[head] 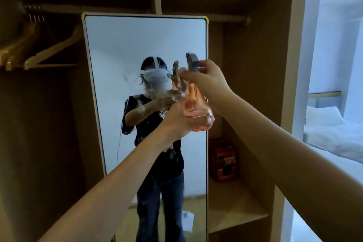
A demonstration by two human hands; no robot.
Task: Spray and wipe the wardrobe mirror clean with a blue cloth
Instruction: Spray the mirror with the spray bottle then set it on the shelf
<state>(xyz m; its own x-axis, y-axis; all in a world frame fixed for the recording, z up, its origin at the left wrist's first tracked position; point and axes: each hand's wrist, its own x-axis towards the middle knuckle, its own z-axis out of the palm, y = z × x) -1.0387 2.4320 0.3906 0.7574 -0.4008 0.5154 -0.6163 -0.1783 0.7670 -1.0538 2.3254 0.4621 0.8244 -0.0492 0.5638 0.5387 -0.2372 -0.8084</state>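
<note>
Here, both my arms are stretched out toward the glass.

Spray bottle [196, 108]: a clear orange flask shape with a grey spray head, held upright between my two hands, right in front of the mirror's right edge.

Left hand [184, 118]: cups the wide base of the bottle from below, fingers curled up around its far side and gripping it.

Right hand [204, 76]: wraps the narrow neck just under the grey head, fingers closed tight around it; I cannot tell whether a finger sits on the trigger.

Mirror [137, 45]: tall, upright, standing inside the open wardrobe, with a thin dark rim and yellowish corners at the top; white smears and specks cover its middle part.

In the way: my hands and the bottle hide part of the mirror's right side.

Wardrobe [255, 65]: brown open compartments around the mirror, a rail across the top.

Hangers [29, 49]: wooden, bunched on the rail to the left of the mirror.

Red box [224, 161]: on the shelf just right of the mirror, low down.

Bed [334, 133]: white bedding, far right, beyond the wardrobe's side panel.

Blue cloth: I cannot see it.
</note>
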